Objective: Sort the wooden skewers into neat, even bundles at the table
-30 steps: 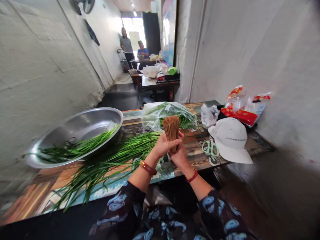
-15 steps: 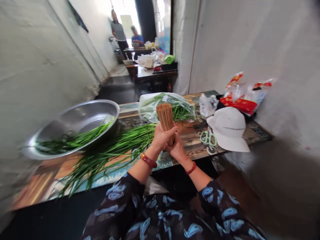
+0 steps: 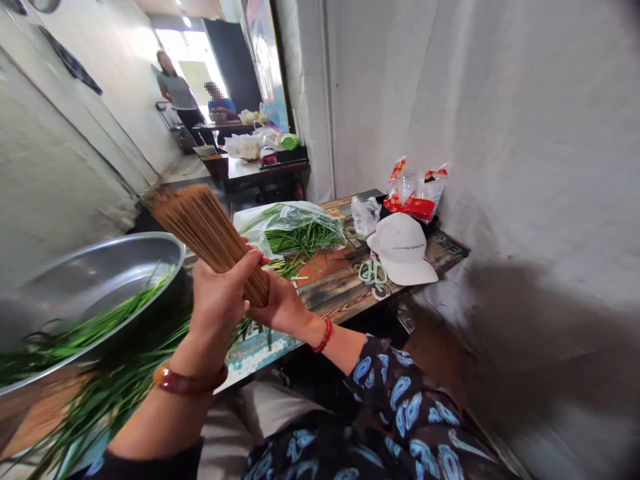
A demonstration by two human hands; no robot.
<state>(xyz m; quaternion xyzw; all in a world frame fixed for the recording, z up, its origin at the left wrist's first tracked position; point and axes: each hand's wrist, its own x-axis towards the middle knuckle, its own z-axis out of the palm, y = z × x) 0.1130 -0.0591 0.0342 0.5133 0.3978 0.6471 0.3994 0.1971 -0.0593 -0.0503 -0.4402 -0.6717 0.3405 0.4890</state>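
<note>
As two hands grip, one skewer bundle [image 3: 210, 233] tilts left.

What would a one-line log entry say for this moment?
left hand: gripping skewer bundle | right hand: gripping bundle base | bundle: tilted left | chives: on table

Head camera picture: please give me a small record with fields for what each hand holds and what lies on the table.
left hand: left hand closed around the bundle of thin brown wooden skewers, tilted up to the left
right hand: right hand grips the bundle's lower end
basin: large round metal basin with some long green chives
bag: clear plastic bag of greens
cap: white cap on the patterned wooden table
scissors: pale green scissors beside the cap
</note>
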